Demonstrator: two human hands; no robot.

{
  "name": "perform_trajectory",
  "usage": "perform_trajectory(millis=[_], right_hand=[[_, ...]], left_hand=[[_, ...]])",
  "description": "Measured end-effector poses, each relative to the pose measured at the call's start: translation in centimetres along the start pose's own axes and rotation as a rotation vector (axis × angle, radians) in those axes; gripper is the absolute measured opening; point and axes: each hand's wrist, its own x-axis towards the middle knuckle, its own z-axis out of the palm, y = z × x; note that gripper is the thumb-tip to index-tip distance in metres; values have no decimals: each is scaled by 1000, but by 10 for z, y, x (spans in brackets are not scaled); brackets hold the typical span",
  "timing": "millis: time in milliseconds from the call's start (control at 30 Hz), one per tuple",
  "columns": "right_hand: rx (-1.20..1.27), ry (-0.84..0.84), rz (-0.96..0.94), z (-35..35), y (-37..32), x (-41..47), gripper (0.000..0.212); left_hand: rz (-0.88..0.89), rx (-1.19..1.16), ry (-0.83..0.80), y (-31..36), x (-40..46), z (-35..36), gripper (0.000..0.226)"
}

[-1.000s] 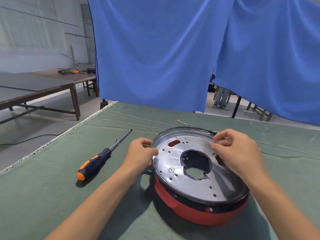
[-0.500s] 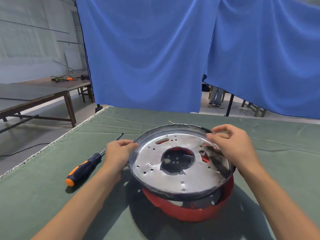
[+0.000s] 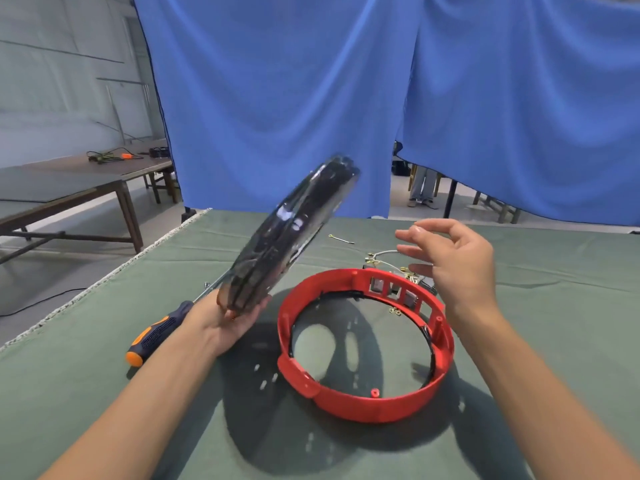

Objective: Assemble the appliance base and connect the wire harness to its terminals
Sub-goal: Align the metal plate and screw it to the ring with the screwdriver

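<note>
A red plastic base ring [image 3: 374,403] lies flat on the green table cover, its middle open down to the cloth. My left hand [image 3: 230,322] grips the lower edge of the round metal plate [image 3: 291,233], which stands tilted on edge in the air to the left of the ring, dark underside facing me. My right hand [image 3: 450,263] hovers open above the ring's far right rim, fingers spread, holding nothing. A white wire harness [image 3: 384,259] with brass terminals lies just behind the ring, partly hidden by my right hand.
An orange-and-black screwdriver [image 3: 159,332] lies left of the ring, partly under my left wrist. A loose brass-tipped wire [image 3: 341,239] sits farther back. Small brass parts [image 3: 394,310] lie inside the ring. Blue curtains hang behind; the table's left edge [image 3: 104,277] is near.
The metal plate has been lifted off the red ring and tipped up on edge to the left. My right hand has let go of it and opened.
</note>
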Motion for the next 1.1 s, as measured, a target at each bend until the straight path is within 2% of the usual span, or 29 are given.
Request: perform_trajectory(millis=[133,267,500,667,767,900,1100], right_hand=[[-27,-14,7,1,5,0,4],[-17,10,17,-5,4,4,6],[-1,4,105,-24,-5,17,10],[-22,-29,175,-32,-7,21,17],[-54,-32,208,-34,-3,22,18],[-132,-35,239,-33,8,24,15],[-270,-34,270,-35,27,26,5]], left_hand=[[-56,-98,-57,0,1,-4,38],[32,-24,-51,4,2,-2,26],[68,52,-70,5,3,-3,29],[210,175,12,3,10,-4,20],[262,233,89,2,12,-4,9],[367,359,194,1,13,-2,6],[487,466,173,-5,11,5,9]])
